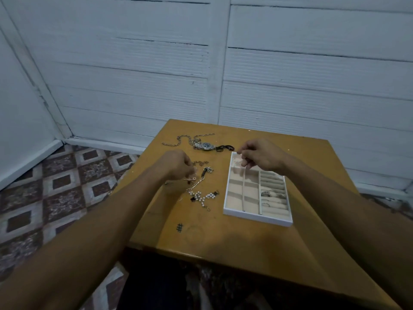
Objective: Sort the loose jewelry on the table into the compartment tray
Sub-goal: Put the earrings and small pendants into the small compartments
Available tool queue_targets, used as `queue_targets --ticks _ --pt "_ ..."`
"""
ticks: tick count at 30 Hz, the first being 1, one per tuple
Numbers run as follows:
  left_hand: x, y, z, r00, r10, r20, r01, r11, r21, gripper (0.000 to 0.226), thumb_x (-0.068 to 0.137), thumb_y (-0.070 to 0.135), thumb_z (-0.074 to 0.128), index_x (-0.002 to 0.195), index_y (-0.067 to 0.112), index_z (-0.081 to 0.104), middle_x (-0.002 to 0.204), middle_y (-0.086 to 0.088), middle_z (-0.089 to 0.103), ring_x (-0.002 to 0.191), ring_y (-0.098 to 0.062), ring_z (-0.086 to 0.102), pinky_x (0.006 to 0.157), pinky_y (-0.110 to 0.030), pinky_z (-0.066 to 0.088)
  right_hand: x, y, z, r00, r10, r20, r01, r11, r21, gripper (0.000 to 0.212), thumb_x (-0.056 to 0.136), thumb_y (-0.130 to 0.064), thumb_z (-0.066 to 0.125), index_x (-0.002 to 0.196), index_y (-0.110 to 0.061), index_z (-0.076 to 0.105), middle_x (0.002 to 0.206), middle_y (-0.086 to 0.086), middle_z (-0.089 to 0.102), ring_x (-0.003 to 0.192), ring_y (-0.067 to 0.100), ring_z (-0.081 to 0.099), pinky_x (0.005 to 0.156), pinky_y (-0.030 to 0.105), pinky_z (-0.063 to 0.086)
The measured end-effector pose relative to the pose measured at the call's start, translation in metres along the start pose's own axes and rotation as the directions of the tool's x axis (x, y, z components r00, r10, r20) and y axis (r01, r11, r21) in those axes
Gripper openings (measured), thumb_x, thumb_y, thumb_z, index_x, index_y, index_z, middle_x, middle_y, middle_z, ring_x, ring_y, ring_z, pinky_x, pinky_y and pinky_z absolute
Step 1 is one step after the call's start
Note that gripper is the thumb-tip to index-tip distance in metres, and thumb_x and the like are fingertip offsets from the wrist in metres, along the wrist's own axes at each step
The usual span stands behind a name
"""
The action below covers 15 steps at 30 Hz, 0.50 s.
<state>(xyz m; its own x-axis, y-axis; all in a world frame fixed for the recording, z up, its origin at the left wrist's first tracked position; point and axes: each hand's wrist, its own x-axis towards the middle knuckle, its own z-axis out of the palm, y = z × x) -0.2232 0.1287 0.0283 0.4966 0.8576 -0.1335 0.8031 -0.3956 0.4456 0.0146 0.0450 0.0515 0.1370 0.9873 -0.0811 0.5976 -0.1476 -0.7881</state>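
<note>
Nearest on the surface [201,247], a pearl strand [202,197] lies loose, just beside the left wall of the compartment tray [257,218]. The ring rolls [273,193] in the tray's right column hold several rings. The near compartments of the other two columns look bare.

Beyond the pearl strand lies a gold link bracelet [196,183]. The left grip [178,164] hangs over it, fingers curled down toward a small pinkish piece [190,179]. Whether that piece is pinched cannot be told.

The right grip [261,157] is over the tray's far-left compartment. Its thumb and fingertips pinch a small silvery piece [239,161], which dangles into that compartment.

The step in hand appears to be depositing the silvery piece. Recommended procedure:
1. Lower the right grip until the trailing end rests on the lining.
2. Release only then, so that nothing drapes over a divider.
3. Hold the wrist clear of the ring rolls.
4. Lift one item at a time with the left grip. The neighbouring chains lie close and may snag.

Farthest away, a wristwatch [204,146], a dark looped item [224,148] and a long link chain [187,138] lie unsorted.
</note>
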Motion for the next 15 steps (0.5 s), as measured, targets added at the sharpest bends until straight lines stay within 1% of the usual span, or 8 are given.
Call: queue_targets --ticks 2,5,8,9,11,13,15 --pt "0.000 0.013 0.005 0.999 0.015 0.040 -0.016 0.999 0.028 0.019 0.094 0.024 0.059 0.098 0.013 0.074 0.092 -0.002 0.072 0.073 -0.009 0.061 0.069 -0.024 0.045 -0.012 0.012 -0.009 0.999 0.048 0.008 -0.048 0.999 -0.007 0.017 0.099 -0.001 0.045 0.103 0.005 0.061 0.081 0.017 0.065 0.072 0.022 0.065 0.073 0.033 0.056" --pt "0.002 0.033 0.010 0.993 0.026 0.116 -0.034 0.997 0.068 0.022 0.095 0.023 0.057 0.108 0.012 0.072 0.100 -0.005 0.072 0.084 -0.018 0.067 0.074 -0.029 0.052 -0.021 0.027 -0.019 0.995 0.093 -0.030 -0.095 0.994 -0.055 0.014 0.096 0.001 0.049 0.100 0.004 0.063 0.082 0.020 0.067 0.067 0.020 0.067 0.069 0.030 0.058" --pt "0.005 0.051 0.013 0.981 0.009 0.195 -0.049 0.978 0.205 0.027 0.096 0.025 0.056 0.113 0.009 0.070 0.107 -0.009 0.070 0.091 -0.022 0.065 0.078 -0.031 0.050 -0.022 0.039 -0.019 0.992 0.100 -0.075 -0.110 0.983 -0.150 0.013 0.094 -0.002 0.052 0.093 -0.003 0.065 0.080 0.014 0.068 0.069 0.021 0.069 0.070 0.033 0.059" --pt "0.007 0.055 0.014 0.977 -0.007 0.212 -0.048 0.966 0.256 0.028 0.096 0.025 0.056 0.113 0.008 0.069 0.107 -0.010 0.069 0.090 -0.022 0.063 0.078 -0.031 0.049 -0.020 0.041 -0.019 0.993 0.080 -0.091 -0.097 0.973 -0.211 0.013 0.093 -0.004 0.053 0.091 -0.007 0.066 0.081 0.009 0.069 0.072 0.020 0.069 0.068 0.030 0.057" --pt "0.010 0.061 0.014 0.972 -0.047 0.232 -0.030 0.947 0.320 0.030 0.094 0.026 0.058 0.112 0.005 0.069 0.103 -0.008 0.068 0.086 -0.021 0.061 0.074 -0.030 0.049 -0.018 0.043 -0.015 0.993 0.035 -0.116 -0.071 0.943 -0.325 0.014 0.091 -0.009 0.054 0.092 -0.013 0.068 0.083 -0.001 0.067 0.073 0.013 0.063 0.061 0.022 0.046" --pt "0.012 0.065 0.012 0.963 -0.084 0.256 -0.011 0.937 0.349 0.028 0.092 0.026 0.060 0.109 0.005 0.070 0.100 -0.007 0.070 0.079 -0.019 0.062 0.066 -0.028 0.049 -0.015 0.044 -0.009 0.993 0.015 -0.117 -0.057 0.928 -0.369 0.015 0.089 -0.009 0.056 0.092 -0.014 0.069 0.087 -0.002 0.066 0.077 0.013 0.058 0.063 0.024 0.040" --pt "0.013 0.066 0.009 0.955 -0.116 0.272 0.016 0.938 0.346 0.024 0.090 0.023 0.062 0.101 0.003 0.071 0.090 -0.008 0.070 0.065 -0.017 0.058 0.058 -0.026 0.046 -0.011 0.046 -0.004 0.994 0.021 -0.104 -0.060 0.919 -0.389 0.015 0.088 -0.009 0.056 0.088 -0.016 0.069 0.089 -0.002 0.068 0.081 0.016 0.059 0.067 0.025 0.042"
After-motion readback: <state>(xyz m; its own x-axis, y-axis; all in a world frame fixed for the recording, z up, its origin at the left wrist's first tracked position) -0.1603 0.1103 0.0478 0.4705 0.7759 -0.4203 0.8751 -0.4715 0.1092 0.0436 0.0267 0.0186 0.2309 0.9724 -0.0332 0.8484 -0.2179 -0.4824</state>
